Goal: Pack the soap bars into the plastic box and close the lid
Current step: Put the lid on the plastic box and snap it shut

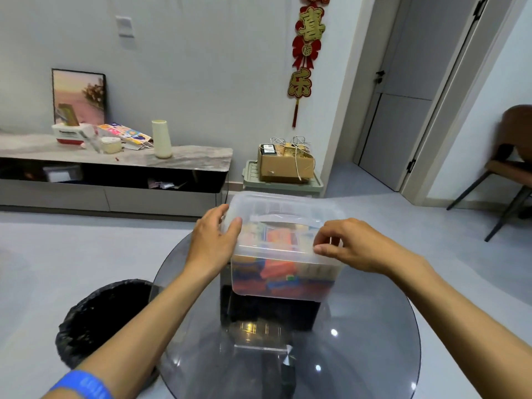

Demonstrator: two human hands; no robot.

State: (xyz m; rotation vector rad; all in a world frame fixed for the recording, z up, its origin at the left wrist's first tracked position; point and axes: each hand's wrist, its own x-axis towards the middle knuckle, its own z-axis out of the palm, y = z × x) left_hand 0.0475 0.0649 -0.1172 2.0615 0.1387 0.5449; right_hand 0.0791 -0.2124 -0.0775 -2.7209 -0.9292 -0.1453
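A clear plastic box (305, 286) stands on the round dark glass table (359, 355). Through its wall I see several soap bars (276, 269) in orange, blue and pale wrappers. The translucent lid (285, 205) with a flat handle lies on top of the box. My left hand (214, 237) grips the lid's left edge, thumb on top. My right hand (348, 246) pinches the lid's near right edge between thumb and fingers. No soap bars lie loose on the table.
A bin with a black bag (98, 318) stands on the floor left of the table. Behind are a low marble-topped cabinet (187, 159), a cardboard box (285, 164) on a green crate, and a chair (512, 168) at the far right.
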